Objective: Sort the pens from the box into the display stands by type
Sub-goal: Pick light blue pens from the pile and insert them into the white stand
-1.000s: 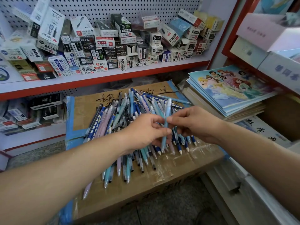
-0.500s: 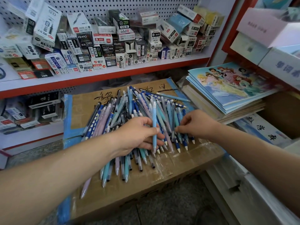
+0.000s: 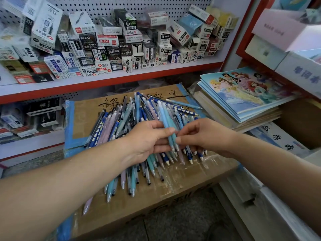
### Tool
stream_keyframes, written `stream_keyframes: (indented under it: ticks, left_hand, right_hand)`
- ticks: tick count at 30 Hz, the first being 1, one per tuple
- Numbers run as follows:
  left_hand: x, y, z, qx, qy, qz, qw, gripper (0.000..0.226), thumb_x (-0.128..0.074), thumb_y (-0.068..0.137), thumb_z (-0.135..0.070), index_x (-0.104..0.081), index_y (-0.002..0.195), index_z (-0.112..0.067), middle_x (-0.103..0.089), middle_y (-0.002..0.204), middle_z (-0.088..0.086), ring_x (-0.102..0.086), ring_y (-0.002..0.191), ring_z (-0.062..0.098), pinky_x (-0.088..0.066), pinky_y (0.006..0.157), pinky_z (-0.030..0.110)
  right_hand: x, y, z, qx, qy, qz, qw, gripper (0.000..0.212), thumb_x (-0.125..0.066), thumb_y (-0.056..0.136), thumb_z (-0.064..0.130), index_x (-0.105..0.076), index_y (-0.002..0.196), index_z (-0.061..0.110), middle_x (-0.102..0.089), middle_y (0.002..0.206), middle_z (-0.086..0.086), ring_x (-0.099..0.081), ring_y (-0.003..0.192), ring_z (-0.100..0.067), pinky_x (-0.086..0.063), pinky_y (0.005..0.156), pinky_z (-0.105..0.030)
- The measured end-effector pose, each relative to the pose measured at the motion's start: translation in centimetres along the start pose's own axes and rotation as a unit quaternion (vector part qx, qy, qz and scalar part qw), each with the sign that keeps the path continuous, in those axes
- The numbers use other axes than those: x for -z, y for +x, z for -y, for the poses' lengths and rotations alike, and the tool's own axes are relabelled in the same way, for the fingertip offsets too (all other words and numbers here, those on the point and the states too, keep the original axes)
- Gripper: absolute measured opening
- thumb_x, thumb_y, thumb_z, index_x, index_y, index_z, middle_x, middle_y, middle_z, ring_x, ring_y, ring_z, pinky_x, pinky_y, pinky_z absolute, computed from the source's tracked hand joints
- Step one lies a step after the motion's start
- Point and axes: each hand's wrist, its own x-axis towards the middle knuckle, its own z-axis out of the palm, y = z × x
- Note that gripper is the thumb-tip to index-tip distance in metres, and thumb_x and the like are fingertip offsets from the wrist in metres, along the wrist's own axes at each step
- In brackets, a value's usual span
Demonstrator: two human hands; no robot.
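- While a big pile of pens (image 3: pixel 121 122) is lying on top of a taped-up cardboard box (image 3: pixel 182 185), the person's two hands are meeting right above it.
- The left hand (image 3: pixel 147 141) is holding two light blue pens (image 3: pixel 165 119). Its thumb is pressing on them from the top and its curled fingers are sitting under them.
- The right hand (image 3: pixel 206 136) is pinching the same pens low down, near their tips, with its thumb and first finger pressed together on them.
- The held pens are pointing their tips toward the person and are hanging just above the pile.
- The pens in the pile are lying mostly side by side, tips toward the person. Some are light blue, some green-blue, some pale pink, and some dark blue with white spots.
- A single pen (image 3: pixel 184 103) is lying sideways at the far end of the pile.
- Lots of small boxes (image 3: pixel 121 46) are sitting in a messy heap on the white shelf (image 3: pixel 104 80) behind the cardboard box.
- A stack of thin books (image 3: pixel 243 91) with cartoon princesses on the cover is resting just to the right of the cardboard box.
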Motion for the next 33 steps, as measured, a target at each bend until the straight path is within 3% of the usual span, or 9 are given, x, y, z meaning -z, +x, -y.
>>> stream_keyframes:
  ticks: [3,5,8,11,17,19,23,29,33]
  left_hand:
    - [0.6,-0.1,-0.1,0.007,0.025,-0.010,1.000,0.018,-0.067,0.093,-0.006,-0.067,0.111,-0.006,-0.078,0.100,0.012,-0.077,0.090,0.023,-0.064,0.075,0.035]
    - [1.1,-0.3,0.0,0.012,0.050,-0.023,0.998,0.016,-0.068,0.093,-0.007,-0.066,0.109,-0.007,-0.078,0.098,0.011,-0.077,0.088,0.023,-0.064,0.069,0.033]
    - [1.7,-0.5,0.2,0.016,0.083,-0.020,0.996,0.024,-0.068,0.094,-0.007,-0.062,0.116,-0.005,-0.078,0.097,0.013,-0.077,0.088,0.026,-0.062,0.062,0.030]
    - [1.8,-0.5,0.4,0.022,0.104,-0.002,0.994,0.026,-0.065,0.096,-0.006,-0.058,0.120,-0.006,-0.078,0.098,0.013,-0.077,0.089,0.026,-0.064,0.067,0.032]
    - [1.7,-0.5,0.4,0.034,0.109,0.023,0.993,0.026,-0.062,0.098,-0.006,-0.055,0.122,-0.007,-0.077,0.101,0.015,-0.076,0.093,0.028,-0.064,0.072,0.035]
    - [1.7,-0.4,0.4,0.038,0.106,0.026,0.993,0.026,-0.061,0.098,-0.005,-0.054,0.123,-0.007,-0.077,0.101,0.015,-0.076,0.093,0.028,-0.064,0.071,0.035]
    - [1.5,-0.3,0.3,0.040,0.101,0.026,0.994,0.027,-0.060,0.098,-0.004,-0.053,0.124,-0.007,-0.078,0.101,0.014,-0.076,0.091,0.028,-0.063,0.065,0.032]
    - [1.5,-0.2,0.6,0.042,0.105,0.028,0.993,0.028,-0.062,0.097,-0.003,-0.056,0.123,-0.010,-0.078,0.102,0.012,-0.077,0.092,0.026,-0.064,0.070,0.035]
    - [1.8,-0.1,0.6,0.045,0.105,0.029,0.993,0.027,-0.061,0.097,-0.002,-0.057,0.123,-0.010,-0.078,0.102,0.012,-0.076,0.093,0.027,-0.064,0.076,0.037]
  right_hand:
    - [1.8,1.2,-1.4,-0.014,-0.109,-0.137,0.984,0.017,-0.075,0.091,0.031,-0.073,0.086,0.014,-0.072,0.081,-0.005,-0.064,0.069,-0.013,-0.051,0.057,-0.025]
    - [2.7,2.0,-2.6,-0.042,-0.213,-0.188,0.958,0.021,-0.076,0.089,0.034,-0.072,0.088,0.014,-0.071,0.084,-0.006,-0.066,0.078,-0.019,-0.057,0.066,-0.034]
    - [2.5,2.9,-3.4,-0.097,-0.264,-0.154,0.947,0.033,-0.079,0.086,0.042,-0.074,0.092,0.009,-0.074,0.092,-0.012,-0.069,0.083,-0.023,-0.058,0.075,-0.040]
    - [2.2,3.6,-3.5,-0.111,-0.231,-0.156,0.954,0.034,-0.081,0.085,0.037,-0.075,0.094,0.004,-0.074,0.104,-0.016,-0.071,0.088,-0.028,-0.060,0.078,-0.044]
    - [2.2,3.5,-3.7,-0.121,-0.141,-0.159,0.970,0.021,-0.080,0.087,0.020,-0.063,0.094,0.009,-0.068,0.093,-0.012,-0.070,0.083,-0.025,-0.064,0.069,-0.040]
    - [2.2,3.6,-3.7,-0.125,-0.170,-0.149,0.966,0.022,-0.077,0.088,0.018,-0.060,0.088,0.003,-0.067,0.088,-0.010,-0.069,0.080,-0.025,-0.064,0.070,-0.044]
    - [2.0,3.8,-3.0,-0.122,-0.268,-0.144,0.945,0.021,-0.074,0.083,0.025,-0.057,0.077,0.013,-0.056,0.068,-0.008,-0.056,0.061,-0.022,-0.050,0.056,-0.034]
    - [1.8,3.4,-2.8,-0.108,-0.254,-0.143,0.950,0.019,-0.073,0.083,0.020,-0.057,0.075,0.012,-0.056,0.066,-0.008,-0.057,0.059,-0.022,-0.049,0.057,-0.033]
    - [1.6,3.0,-3.1,-0.087,-0.265,-0.152,0.948,0.015,-0.075,0.086,0.024,-0.065,0.086,0.012,-0.068,0.080,-0.005,-0.065,0.070,-0.018,-0.053,0.060,-0.032]
